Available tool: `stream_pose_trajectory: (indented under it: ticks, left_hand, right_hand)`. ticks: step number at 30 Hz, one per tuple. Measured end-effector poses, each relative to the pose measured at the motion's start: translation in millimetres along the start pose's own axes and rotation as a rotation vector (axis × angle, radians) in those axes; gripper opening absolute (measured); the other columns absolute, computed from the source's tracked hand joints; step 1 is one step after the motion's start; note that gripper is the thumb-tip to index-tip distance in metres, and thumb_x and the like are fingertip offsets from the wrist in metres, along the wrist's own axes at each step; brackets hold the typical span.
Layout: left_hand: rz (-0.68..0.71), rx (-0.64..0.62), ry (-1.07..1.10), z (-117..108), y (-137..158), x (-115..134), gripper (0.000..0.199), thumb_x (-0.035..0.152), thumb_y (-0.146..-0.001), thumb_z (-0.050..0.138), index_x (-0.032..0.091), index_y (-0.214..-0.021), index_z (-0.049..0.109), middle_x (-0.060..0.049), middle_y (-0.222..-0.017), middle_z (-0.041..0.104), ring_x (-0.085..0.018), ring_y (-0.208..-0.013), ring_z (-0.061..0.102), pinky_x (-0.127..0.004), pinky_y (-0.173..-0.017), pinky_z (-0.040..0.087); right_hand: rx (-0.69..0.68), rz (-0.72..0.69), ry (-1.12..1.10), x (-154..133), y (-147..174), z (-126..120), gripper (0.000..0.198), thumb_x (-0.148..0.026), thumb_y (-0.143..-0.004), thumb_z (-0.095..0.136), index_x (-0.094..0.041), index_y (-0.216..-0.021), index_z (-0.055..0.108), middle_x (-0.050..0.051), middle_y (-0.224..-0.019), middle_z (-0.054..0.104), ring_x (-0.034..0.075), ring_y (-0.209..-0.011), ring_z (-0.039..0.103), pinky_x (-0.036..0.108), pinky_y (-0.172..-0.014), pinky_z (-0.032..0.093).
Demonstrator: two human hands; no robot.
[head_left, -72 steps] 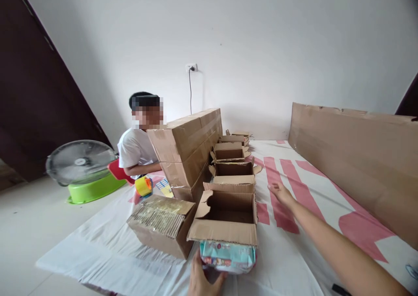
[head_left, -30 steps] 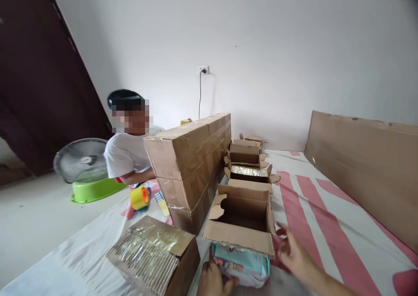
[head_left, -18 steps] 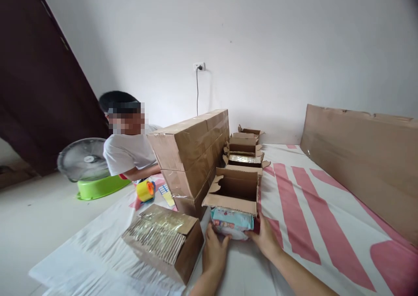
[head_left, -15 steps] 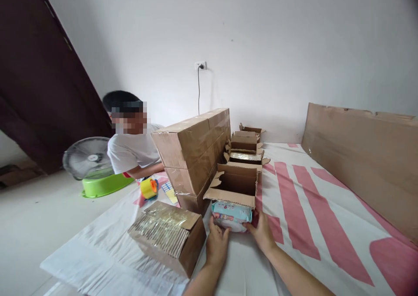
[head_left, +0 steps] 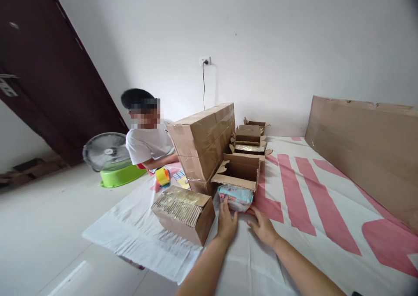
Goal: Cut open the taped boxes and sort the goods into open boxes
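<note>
A teal and white soft pack, apparently wet wipes (head_left: 237,195), lies against the near side of an open cardboard box (head_left: 242,169) with its flaps up. My left hand (head_left: 227,224) rests its outstretched fingers on the pack's near left side, thumb apart. By the pack's near right corner, my right hand (head_left: 264,229) has its fingers stretched and thumb spread; its fingertips are at or touching the corner. Neither hand is wrapped round the pack. Left of my left hand sits a closed cardboard box (head_left: 184,209) covered with clear tape.
Taped boxes (head_left: 205,143) form a stacked wall behind. Several open boxes (head_left: 250,134) line up beyond. A yellow tape roll (head_left: 162,177) lies near a person (head_left: 148,143) in a white shirt. A large cardboard sheet (head_left: 365,152) stands right; a fan (head_left: 107,151) is on the floor.
My hands have loosened from the pack's two sides; the left fingers now lie on its near face and the right hand sits lower at its corner. The view has shifted left.
</note>
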State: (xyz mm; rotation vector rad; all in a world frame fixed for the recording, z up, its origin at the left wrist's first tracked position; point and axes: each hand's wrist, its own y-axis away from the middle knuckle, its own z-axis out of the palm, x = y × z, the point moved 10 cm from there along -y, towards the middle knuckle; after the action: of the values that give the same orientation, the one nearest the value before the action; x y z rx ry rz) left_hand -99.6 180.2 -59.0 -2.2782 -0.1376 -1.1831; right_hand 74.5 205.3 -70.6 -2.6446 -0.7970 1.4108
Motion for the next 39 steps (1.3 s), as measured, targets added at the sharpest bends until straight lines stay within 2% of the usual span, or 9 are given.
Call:
stream_pose_trajectory:
  ticks: [5, 10, 13, 16, 18, 21, 25, 31, 39]
  left_hand:
    - [0.044, -0.054, -0.094, 2, 19, 18, 0.073, 0.013, -0.079, 0.054, 0.010, -0.148, 0.029, -0.024, -0.144, 0.044, -0.035, -0.139, 0.039, -0.054, -0.112, 0.036]
    - [0.309, -0.261, -0.072, -14, 82, 67, 0.044, 0.029, -0.083, 0.053, 0.016, -0.124, 0.058, -0.018, -0.122, 0.065, -0.030, -0.119, 0.059, -0.049, -0.104, 0.046]
    - [0.407, -0.077, -0.148, -97, 67, 90, 0.024, 0.036, -0.082, 0.058, 0.022, -0.101, 0.064, -0.015, -0.110, 0.068, -0.029, -0.114, 0.060, -0.049, -0.102, 0.046]
    - [0.067, 0.269, -0.273, -208, -11, 66, 0.042, 0.052, -0.077, 0.059, 0.017, -0.099, 0.061, -0.013, -0.119, 0.063, -0.032, -0.127, 0.050, -0.054, -0.107, 0.038]
    - [-0.065, 0.283, -0.273, -249, -61, 49, 0.052, 0.061, -0.077, 0.055, 0.014, -0.097, 0.060, -0.011, -0.113, 0.064, -0.036, -0.127, 0.047, -0.060, -0.101, 0.037]
    - [-0.275, 0.112, -0.243, -271, -93, 12, 0.068, 0.079, -0.068, 0.053, 0.011, -0.076, 0.062, 0.000, -0.070, 0.066, -0.025, -0.086, 0.066, -0.051, -0.079, 0.048]
    - [-0.423, -0.144, -0.182, -258, -56, -17, 0.082, 0.089, -0.052, 0.057, 0.013, -0.076, 0.071, 0.003, -0.063, 0.071, -0.016, -0.061, 0.064, -0.037, -0.066, 0.052]
    - [-0.455, -0.305, -0.047, -187, 24, 20, 0.073, 0.076, -0.049, 0.074, 0.022, -0.097, 0.073, -0.004, -0.101, 0.078, -0.032, -0.100, 0.069, -0.034, -0.085, 0.054]
    - [-0.442, -0.202, 0.443, -59, 102, 79, 0.069, 0.062, -0.072, 0.067, 0.020, -0.126, 0.056, -0.008, -0.119, 0.068, -0.031, -0.112, 0.063, -0.040, -0.094, 0.049]
  right_hand:
    - [-0.106, 0.022, 0.164, -10, 55, 10, 0.057, -0.034, -0.082, 0.058, -0.018, -0.137, 0.058, 0.013, -0.150, 0.046, 0.033, -0.143, 0.035, 0.054, -0.118, 0.024]
    - [-0.213, 0.052, 0.319, -19, 107, 10, 0.056, -0.040, -0.092, 0.048, -0.022, -0.145, 0.049, 0.008, -0.157, 0.035, 0.031, -0.148, 0.024, 0.055, -0.121, 0.017]
    - [-0.279, 0.067, 0.367, -26, 126, 6, 0.057, -0.037, -0.092, 0.048, -0.022, -0.147, 0.044, 0.008, -0.159, 0.029, 0.029, -0.149, 0.020, 0.053, -0.121, 0.016]
    - [-0.293, 0.083, 0.347, -33, 133, 0, 0.059, -0.037, -0.092, 0.049, -0.021, -0.148, 0.043, 0.009, -0.160, 0.028, 0.028, -0.150, 0.018, 0.053, -0.121, 0.015]
    - [-0.281, 0.086, 0.330, -34, 134, -2, 0.059, -0.039, -0.092, 0.049, -0.022, -0.148, 0.042, 0.009, -0.160, 0.028, 0.027, -0.150, 0.017, 0.051, -0.122, 0.013]
    - [-0.259, 0.075, 0.294, -34, 135, -4, 0.058, -0.041, -0.094, 0.047, -0.021, -0.148, 0.043, 0.010, -0.160, 0.028, 0.027, -0.150, 0.016, 0.051, -0.122, 0.010]
    - [-0.237, 0.044, 0.214, -30, 136, -7, 0.066, -0.048, -0.091, 0.052, -0.016, -0.148, 0.043, 0.015, -0.158, 0.032, 0.031, -0.149, 0.020, 0.055, -0.121, 0.013]
    - [-0.155, -0.045, -0.042, -42, 152, -12, 0.097, -0.074, -0.084, 0.049, -0.014, -0.156, 0.023, 0.019, -0.159, 0.027, 0.033, -0.146, 0.028, 0.054, -0.118, 0.026]
    - [0.465, 0.208, -0.280, 11, 191, -100, 0.058, -0.057, -0.099, 0.031, -0.025, -0.144, 0.045, 0.011, -0.144, 0.055, 0.026, -0.129, 0.055, 0.047, -0.104, 0.048]
